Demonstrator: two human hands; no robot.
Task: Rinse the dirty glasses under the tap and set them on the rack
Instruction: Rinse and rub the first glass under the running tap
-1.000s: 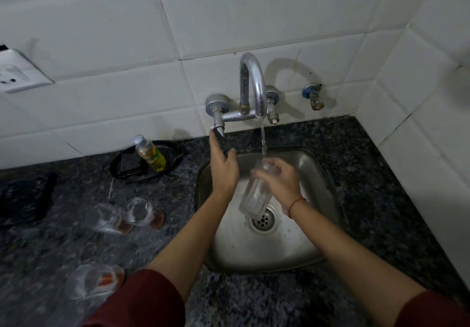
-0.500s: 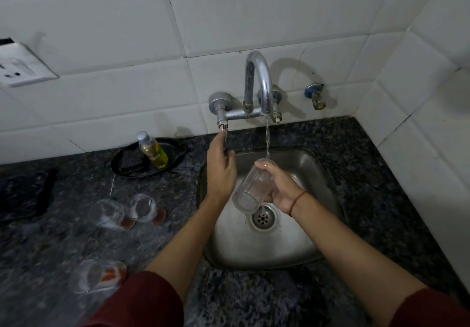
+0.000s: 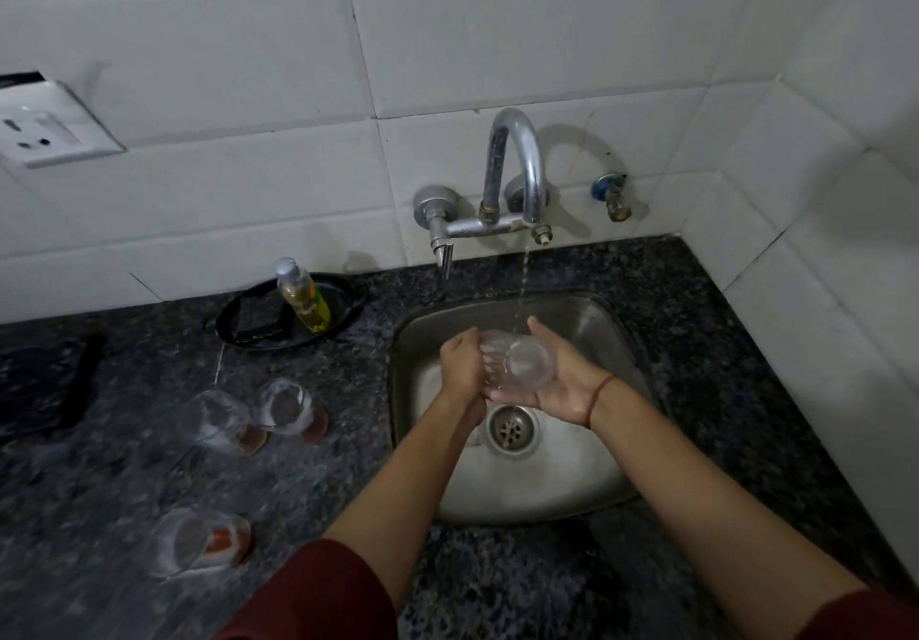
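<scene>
The sink (image 3: 592, 485) is set in the dark speckled counter (image 3: 726, 341), close to the corner where the two tiled walls meet. There is only a narrow strip of counter to its right, and a wider stretch to its left. The tap (image 3: 517, 162) comes out of the back wall, and a thin stream of water (image 3: 522, 281) falls from it into the basin. The glass (image 3: 524, 361) is over the basin, above the drain (image 3: 512, 429) and under the stream. It lies on its side with one round end toward the camera. The left hand (image 3: 462, 366) grips its left end with the fingers curled around it. The right hand (image 3: 564, 388) lies palm up beneath it — fingers almost straight and together, thumb standing at the far side. On the left stretch of counter two dirty glasses (image 3: 248, 413) stand touching each other, with a brownish rest in the bottom. A third dirty glass (image 3: 199, 542) with an orange rest is nearer to the front edge, well apart from them. Behind them a black tray (image 3: 348, 308) holds a bottle (image 3: 303, 298) of yellow liquid and a dark sponge (image 3: 258, 313). Half a second ago the left hand was up at the tap lever (image 3: 444, 261) and the right hand alone held the glass more upright — now both hands are on it.
</scene>
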